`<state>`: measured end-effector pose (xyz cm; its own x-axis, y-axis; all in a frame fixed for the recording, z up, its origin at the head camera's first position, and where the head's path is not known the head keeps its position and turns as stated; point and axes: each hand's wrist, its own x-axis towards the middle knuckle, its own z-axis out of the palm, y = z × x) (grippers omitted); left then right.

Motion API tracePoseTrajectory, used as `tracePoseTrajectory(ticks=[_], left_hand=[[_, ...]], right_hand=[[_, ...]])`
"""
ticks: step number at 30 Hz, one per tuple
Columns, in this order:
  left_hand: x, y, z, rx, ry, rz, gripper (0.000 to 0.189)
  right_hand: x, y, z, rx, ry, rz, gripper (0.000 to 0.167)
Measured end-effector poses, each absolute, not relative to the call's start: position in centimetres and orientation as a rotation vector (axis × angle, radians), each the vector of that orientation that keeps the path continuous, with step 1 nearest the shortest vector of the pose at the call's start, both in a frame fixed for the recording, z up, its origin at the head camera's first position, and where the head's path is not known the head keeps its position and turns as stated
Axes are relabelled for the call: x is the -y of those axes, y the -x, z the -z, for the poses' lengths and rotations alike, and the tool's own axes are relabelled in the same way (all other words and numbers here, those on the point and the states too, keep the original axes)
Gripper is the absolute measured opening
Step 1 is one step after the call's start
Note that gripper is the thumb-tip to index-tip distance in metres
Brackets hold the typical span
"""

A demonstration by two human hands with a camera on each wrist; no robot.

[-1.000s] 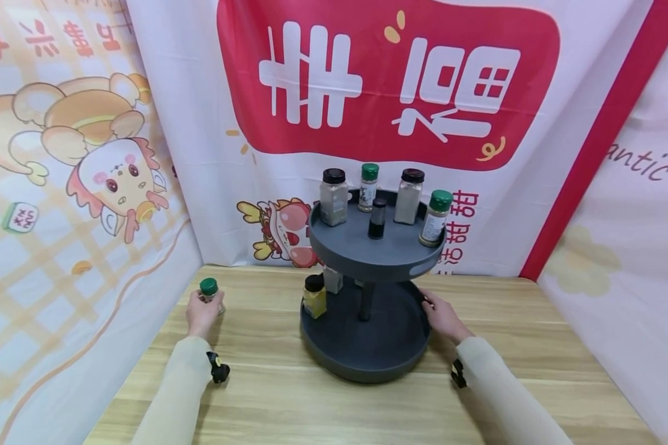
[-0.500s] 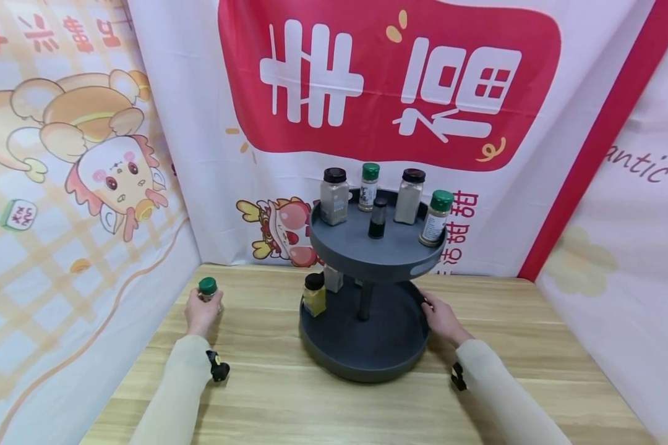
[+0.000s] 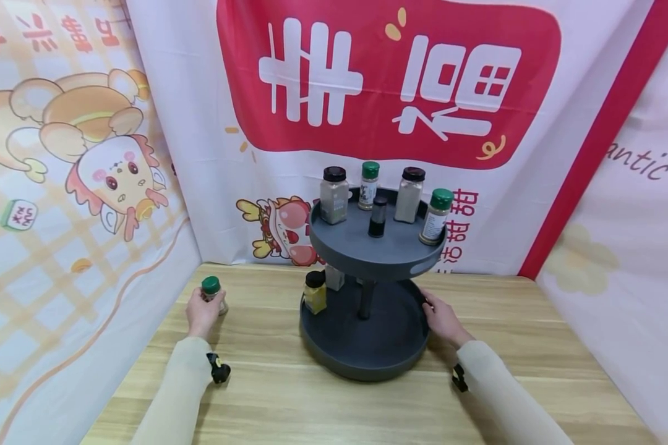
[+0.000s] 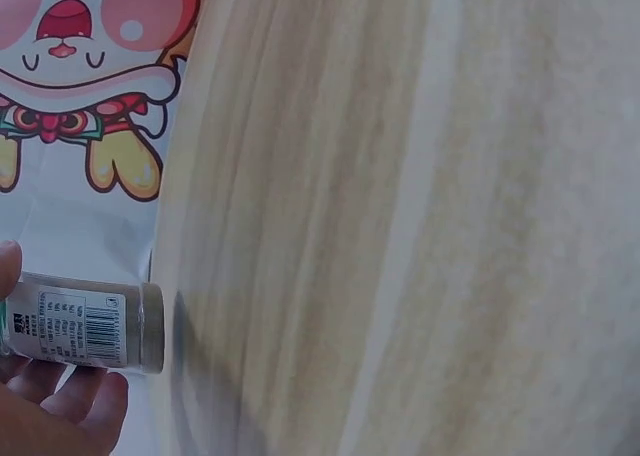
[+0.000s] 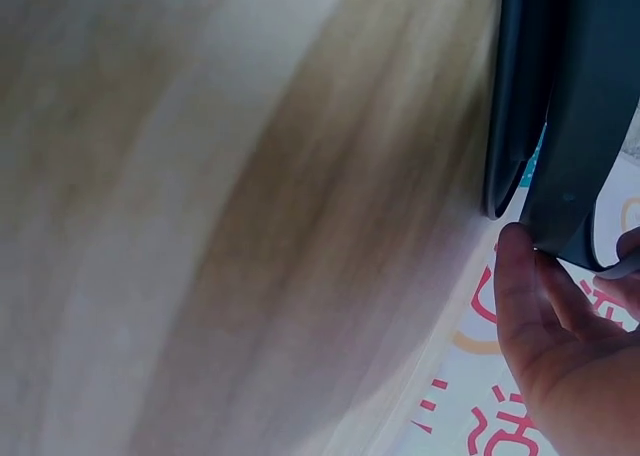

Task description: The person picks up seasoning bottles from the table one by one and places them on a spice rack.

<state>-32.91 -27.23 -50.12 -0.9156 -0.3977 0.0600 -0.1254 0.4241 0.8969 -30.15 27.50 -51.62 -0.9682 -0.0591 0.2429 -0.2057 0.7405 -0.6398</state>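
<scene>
Near the back left of the table, my left hand (image 3: 202, 314) grips a spice jar with a green cap (image 3: 211, 285). In the left wrist view the spice jar (image 4: 85, 323) shows a label with a barcode, and its base is close over the wood. My right hand (image 3: 444, 316) holds the right rim of the lower tray of a dark grey two-tier turntable (image 3: 367, 369). The right wrist view has the fingers (image 5: 520, 296) at that rim, beside a cutout in the tray wall (image 5: 580, 166).
Several jars stand on the upper tray (image 3: 375, 264), among them a green-capped jar (image 3: 434, 217) and a small dark bottle (image 3: 377, 217). The lower tray carries a yellow jar with a black cap (image 3: 315, 293) and a pale jar (image 3: 334, 278) behind it. Printed cloth (image 3: 200, 123) hangs around the table.
The jar in my left hand has shifted very slightly to the right. My right hand and the turntable hold the same position.
</scene>
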Motion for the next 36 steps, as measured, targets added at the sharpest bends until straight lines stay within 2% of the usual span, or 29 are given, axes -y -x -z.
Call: tracePoseTrajectory(ticks=[11,29,36], left_hand=[[26.5,33.2,49.8,2.378,-0.422,1.448,0.046],[23.4,33.0,47.5,2.381,-0.277,1.548,0.054],[21.3,32.8,46.4,2.354,-0.184,1.537,0.048]], right_hand=[[-27.4,29.8,51.7,2.685,-0.227,-1.018,0.042],[-27.1,29.1,51.5,2.615,-0.337,-0.91,0.04],[-27.3,28.9,51.7,2.628,-0.336,-0.88,0.041]])
